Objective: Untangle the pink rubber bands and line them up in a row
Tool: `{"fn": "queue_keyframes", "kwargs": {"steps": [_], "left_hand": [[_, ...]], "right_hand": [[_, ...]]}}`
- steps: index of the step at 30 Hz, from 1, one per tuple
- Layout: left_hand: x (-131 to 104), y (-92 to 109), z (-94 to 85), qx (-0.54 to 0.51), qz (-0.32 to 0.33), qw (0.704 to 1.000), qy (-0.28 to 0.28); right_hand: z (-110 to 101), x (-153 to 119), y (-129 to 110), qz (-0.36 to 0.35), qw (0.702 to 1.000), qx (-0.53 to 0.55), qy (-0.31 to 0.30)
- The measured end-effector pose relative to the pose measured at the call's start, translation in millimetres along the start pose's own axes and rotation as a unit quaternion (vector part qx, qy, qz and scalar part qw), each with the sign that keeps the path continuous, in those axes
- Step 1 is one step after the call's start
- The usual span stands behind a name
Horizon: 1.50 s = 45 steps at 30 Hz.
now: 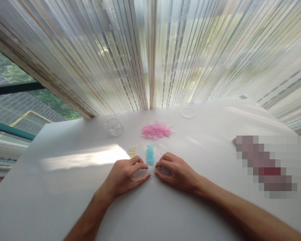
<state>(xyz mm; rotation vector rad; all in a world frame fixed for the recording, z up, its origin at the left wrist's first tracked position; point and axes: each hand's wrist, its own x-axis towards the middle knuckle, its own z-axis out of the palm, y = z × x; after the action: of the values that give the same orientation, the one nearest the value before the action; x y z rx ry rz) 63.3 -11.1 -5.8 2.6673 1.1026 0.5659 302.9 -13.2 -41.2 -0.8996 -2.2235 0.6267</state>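
My left hand (130, 172) and my right hand (174, 169) rest on the white table, facing each other. Each has its thumb and index fingertips a little apart. Between them lie a few thin pale pieces (152, 171), too small to make out well; whether the fingertips touch them I cannot tell. Just beyond is a neat column of thin light-blue pieces (150, 154), laid side by side. A shorter column of yellow pieces (132, 151) sits left of it, close to my left knuckles. Farther back spreads a loose heap of pink thin pieces (157, 130).
A clear round container (114, 127) stands at the back left of the table (130, 214). Its look-alike clear round lid (188, 113) lies at the back right. A blurred-out object (266, 167) is on the right. Striped curtains (150, 53) hang behind the table edge.
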Motion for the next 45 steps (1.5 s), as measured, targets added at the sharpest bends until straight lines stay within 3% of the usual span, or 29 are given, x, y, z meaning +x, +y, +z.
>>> {"fn": "queue_keyframes", "kwargs": {"steps": [7, 12, 24, 34, 45], "left_hand": [[1.9, 5.7, 11.3, 0.012, 0.011, 1.000, -0.011], [1.2, 0.5, 7.2, 0.034, -0.003, 0.999, 0.011], [1.8, 0.5, 2.7, 0.030, -0.015, 0.999, 0.001], [4.0, 2.3, 4.4, 0.026, -0.016, 0.999, 0.009], [2.4, -0.8, 5.9, 0.034, -0.026, 0.999, 0.015]], "right_hand": [[-5.2, -1.7, -0.6, 0.004, 1.000, 0.004, -0.017], [-6.4, -0.7, 0.0, 0.005, 1.000, 0.010, -0.012], [-8.9, 0.0, 3.0, 0.004, 1.000, 0.005, -0.004], [-8.7, 1.6, -5.1, -0.072, 0.995, -0.048, -0.052], [-6.9, 1.7, -2.0, -0.051, 0.996, -0.045, -0.054]]}}
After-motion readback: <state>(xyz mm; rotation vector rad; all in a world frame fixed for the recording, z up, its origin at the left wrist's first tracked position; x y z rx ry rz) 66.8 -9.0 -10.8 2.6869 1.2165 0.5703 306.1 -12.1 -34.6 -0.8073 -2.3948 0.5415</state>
